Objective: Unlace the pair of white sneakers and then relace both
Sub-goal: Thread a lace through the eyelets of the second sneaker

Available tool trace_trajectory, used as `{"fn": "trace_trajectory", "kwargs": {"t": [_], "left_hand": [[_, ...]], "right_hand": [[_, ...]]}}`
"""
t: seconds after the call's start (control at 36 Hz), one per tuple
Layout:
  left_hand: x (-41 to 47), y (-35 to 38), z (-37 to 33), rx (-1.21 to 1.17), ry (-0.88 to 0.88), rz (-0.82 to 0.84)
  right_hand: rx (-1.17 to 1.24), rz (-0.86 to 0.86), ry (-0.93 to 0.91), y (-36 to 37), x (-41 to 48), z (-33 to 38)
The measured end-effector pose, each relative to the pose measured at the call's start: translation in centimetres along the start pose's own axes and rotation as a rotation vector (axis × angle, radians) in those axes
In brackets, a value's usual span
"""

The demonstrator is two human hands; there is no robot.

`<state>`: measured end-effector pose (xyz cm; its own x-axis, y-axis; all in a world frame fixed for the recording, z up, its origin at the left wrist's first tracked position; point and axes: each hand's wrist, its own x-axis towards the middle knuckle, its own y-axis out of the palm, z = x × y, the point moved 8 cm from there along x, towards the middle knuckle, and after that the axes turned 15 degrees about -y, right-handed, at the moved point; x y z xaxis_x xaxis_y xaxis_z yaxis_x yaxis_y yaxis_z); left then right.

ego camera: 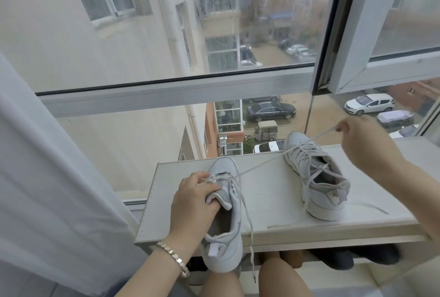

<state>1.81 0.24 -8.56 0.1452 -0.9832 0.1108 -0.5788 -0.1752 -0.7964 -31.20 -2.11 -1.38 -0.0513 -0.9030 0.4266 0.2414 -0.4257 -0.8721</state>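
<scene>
Two white sneakers rest on a pale shelf board (266,204) by the window. The near sneaker (226,232) hangs over the board's front edge, heel toward me. My left hand (192,204) grips its grey tongue, thumb on the lower eyelets. Its lace (262,162) runs taut up and to the right to my right hand (362,139), which pinches the lace end high over the far sneaker's toe. The lace's other end dangles off the board past my knee. The far sneaker (319,177) stands at the right, laces loose and trailing on the board.
A white curtain (54,189) hangs at the left. Window glass and its frame (166,96) stand just behind the board, with an opened sash (371,58) at the upper right. My knees (281,277) are under the board's front edge, with dark shoes beneath it.
</scene>
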Motion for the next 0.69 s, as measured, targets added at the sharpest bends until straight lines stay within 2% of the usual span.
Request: {"fn": "trace_trajectory", "kwargs": {"t": [0.06,0.08,0.17,0.22,0.31,0.33,0.36,0.39,0.44,0.5,0.53,0.58,0.69], "left_hand": [[0.3,0.0,0.1,-0.005,-0.020,0.019],[0.4,0.1,0.1,-0.031,-0.039,0.040],[0.5,0.7,0.1,-0.091,-0.077,0.108],[0.4,0.9,0.1,-0.108,-0.082,0.126],[0.3,1.0,0.1,-0.123,-0.083,0.130],[0.2,1.0,0.2,-0.127,-0.083,0.132],[0.2,1.0,0.2,-0.134,-0.085,0.134],[0.2,0.9,0.2,-0.144,-0.088,0.134],[0.1,0.7,0.3,-0.168,-0.097,0.123],[0.1,0.5,0.3,-0.190,-0.106,0.106],[0.1,0.4,0.4,-0.198,-0.106,0.097],[0.0,0.2,0.5,-0.213,-0.102,0.084],[-0.2,-0.2,0.8,-0.251,-0.082,0.072]], "right_hand": [[0.234,-0.082,0.150,-0.2,-0.3,-1.1],[0.442,-0.074,0.235,0.6,-0.6,-1.0],[1.348,-0.021,0.518,4.4,-2.0,2.6],[1.823,0.035,0.598,5.6,-2.5,6.1],[2.129,0.157,0.652,7.4,-2.9,10.3],[2.117,0.205,0.699,8.3,-3.2,11.4],[2.018,0.278,0.721,9.3,-3.5,12.4],[1.851,0.349,0.668,10.1,-3.7,13.1],[1.363,0.441,0.369,11.2,-3.4,14.2],[0.885,0.433,-0.019,11.3,-2.8,15.6],[0.732,0.424,-0.147,11.3,-2.7,16.2],[0.581,0.451,-0.239,11.7,-2.7,16.7],[0.461,0.508,-0.271,12.1,-2.8,16.2]]}}
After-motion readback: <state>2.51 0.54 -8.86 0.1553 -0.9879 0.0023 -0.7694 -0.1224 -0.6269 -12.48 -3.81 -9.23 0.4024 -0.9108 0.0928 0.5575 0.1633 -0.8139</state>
